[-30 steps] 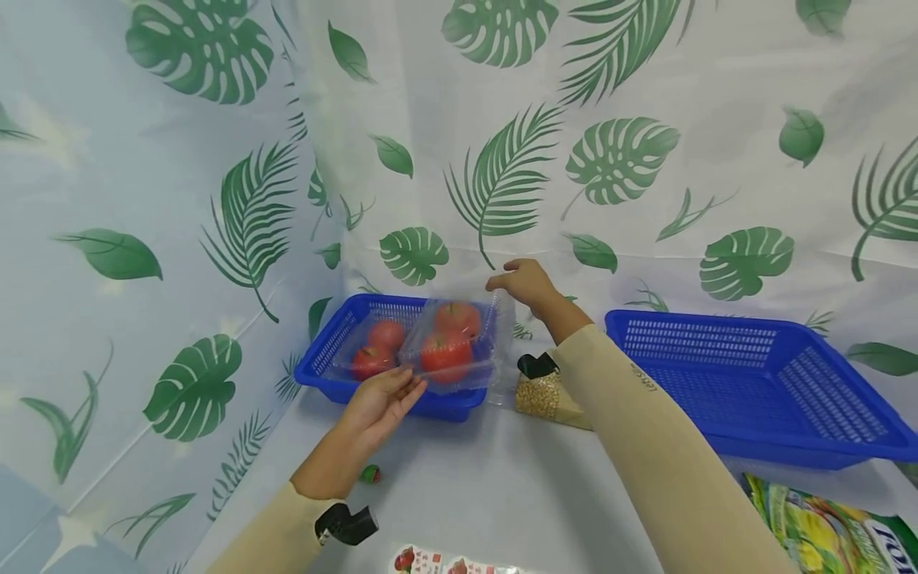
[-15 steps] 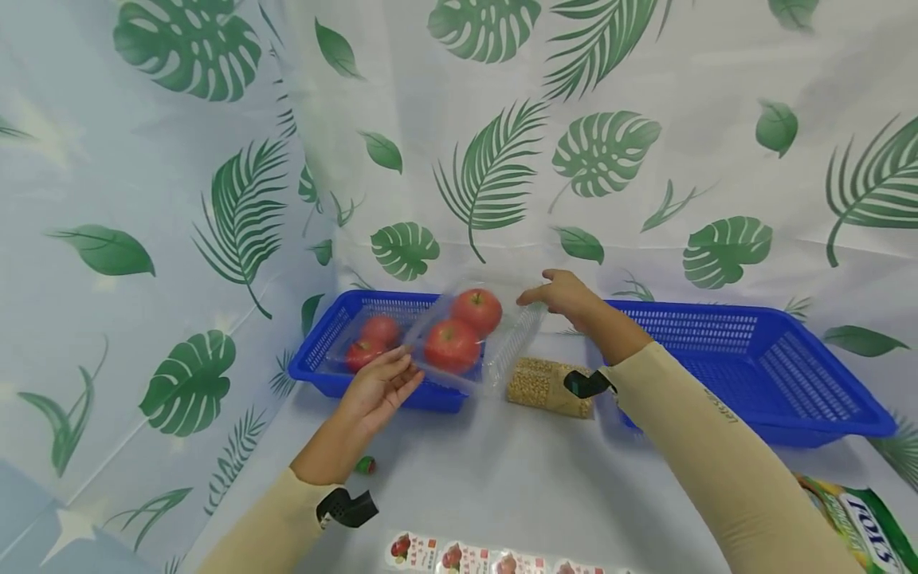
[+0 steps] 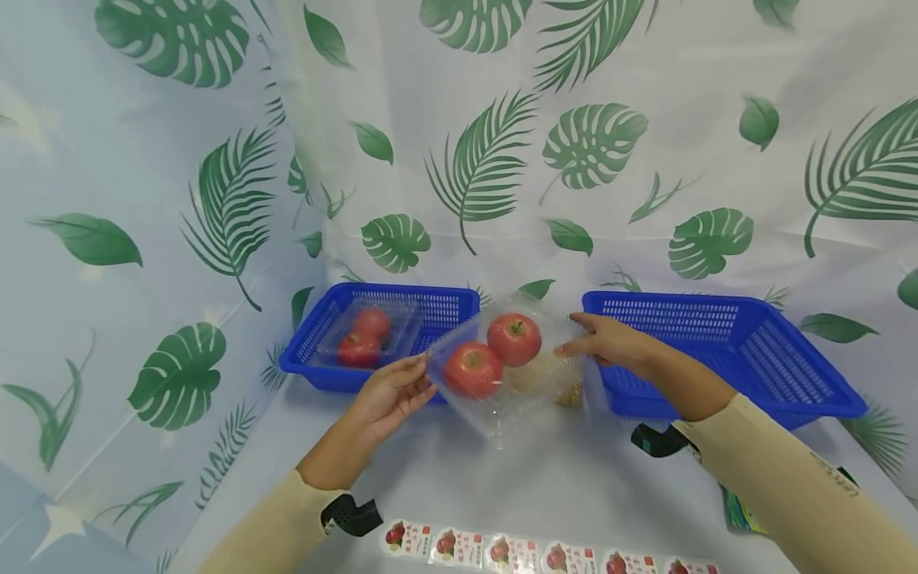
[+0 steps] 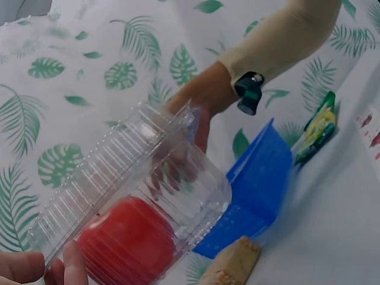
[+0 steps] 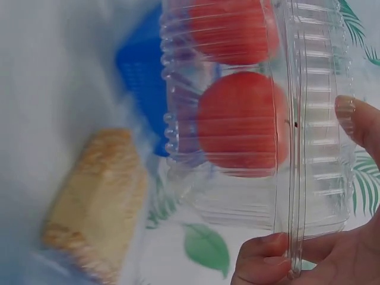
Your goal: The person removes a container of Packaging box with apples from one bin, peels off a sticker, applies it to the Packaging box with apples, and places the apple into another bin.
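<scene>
A clear plastic clamshell box [image 3: 531, 383] with two red apples [image 3: 473, 370] inside is held tilted above the table, between both hands. My left hand [image 3: 390, 395] pinches its left corner, the fingers gripping the rim in the left wrist view. On the other side my right hand [image 3: 610, 344] grips the rim, with the thumb on the lid in the right wrist view. The lid lies over the apples. Behind the left hand, a second clamshell box [image 3: 407, 331] with two apples sits in the left blue basket [image 3: 448, 301].
A bag of pale grains [image 5: 98, 202] lies beneath the held box, mostly hidden in the head view. To the right stands another blue basket [image 3: 667, 311]. Apple-printed labels [image 3: 459, 548] line the table's front. A green and yellow packet [image 3: 739, 510] is partly under the right arm.
Both hands have brought the box of apples rightward and nearer, out from over the left basket. The right hand has moved right and down, and the head view has shifted slightly.
</scene>
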Tool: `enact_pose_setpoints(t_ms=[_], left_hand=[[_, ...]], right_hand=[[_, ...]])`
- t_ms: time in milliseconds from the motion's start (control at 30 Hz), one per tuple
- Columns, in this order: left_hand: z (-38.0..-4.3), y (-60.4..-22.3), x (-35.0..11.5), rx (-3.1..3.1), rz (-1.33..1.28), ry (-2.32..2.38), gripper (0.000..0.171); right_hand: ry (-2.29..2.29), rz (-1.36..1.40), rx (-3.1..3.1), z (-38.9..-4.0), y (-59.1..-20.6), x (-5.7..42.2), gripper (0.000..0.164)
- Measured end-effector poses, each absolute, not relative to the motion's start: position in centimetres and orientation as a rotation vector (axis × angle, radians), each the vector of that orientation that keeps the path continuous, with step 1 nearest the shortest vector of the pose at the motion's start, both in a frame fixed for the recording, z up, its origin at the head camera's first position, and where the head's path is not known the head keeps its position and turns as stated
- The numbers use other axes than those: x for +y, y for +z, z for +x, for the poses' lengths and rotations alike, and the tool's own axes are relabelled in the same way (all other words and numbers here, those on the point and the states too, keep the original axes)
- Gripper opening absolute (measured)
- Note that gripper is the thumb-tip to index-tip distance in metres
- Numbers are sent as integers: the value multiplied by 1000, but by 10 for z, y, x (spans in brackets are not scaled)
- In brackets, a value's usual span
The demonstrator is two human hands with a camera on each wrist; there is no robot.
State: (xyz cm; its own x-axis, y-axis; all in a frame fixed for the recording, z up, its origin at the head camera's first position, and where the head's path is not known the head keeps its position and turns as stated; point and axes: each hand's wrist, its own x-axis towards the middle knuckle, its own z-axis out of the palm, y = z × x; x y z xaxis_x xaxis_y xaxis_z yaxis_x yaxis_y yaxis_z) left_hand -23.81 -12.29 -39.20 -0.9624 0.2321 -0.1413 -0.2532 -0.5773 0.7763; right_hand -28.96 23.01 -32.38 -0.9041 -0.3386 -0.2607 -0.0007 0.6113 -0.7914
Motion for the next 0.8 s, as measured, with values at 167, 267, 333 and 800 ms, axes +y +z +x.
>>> enact_pose_setpoints(t_ms=[167, 267, 333, 800], left_hand=[[-240, -398, -110, 1333, -18, 2520, 19], [-240, -405, -105, 1368, -11, 2494, 20], [-239, -408, -102, 1374, -23, 2492, 18], [-222, -429, -87, 1316, 127, 2443, 53]], right_hand=[[-1229, -266, 2454, -270, -334, 250, 98], [-1221, -250, 2471, -258, -338, 256, 97], [-1221, -239, 2480, -250, -342, 259, 96], [-1385, -49, 2428, -195, -378, 274, 87]])
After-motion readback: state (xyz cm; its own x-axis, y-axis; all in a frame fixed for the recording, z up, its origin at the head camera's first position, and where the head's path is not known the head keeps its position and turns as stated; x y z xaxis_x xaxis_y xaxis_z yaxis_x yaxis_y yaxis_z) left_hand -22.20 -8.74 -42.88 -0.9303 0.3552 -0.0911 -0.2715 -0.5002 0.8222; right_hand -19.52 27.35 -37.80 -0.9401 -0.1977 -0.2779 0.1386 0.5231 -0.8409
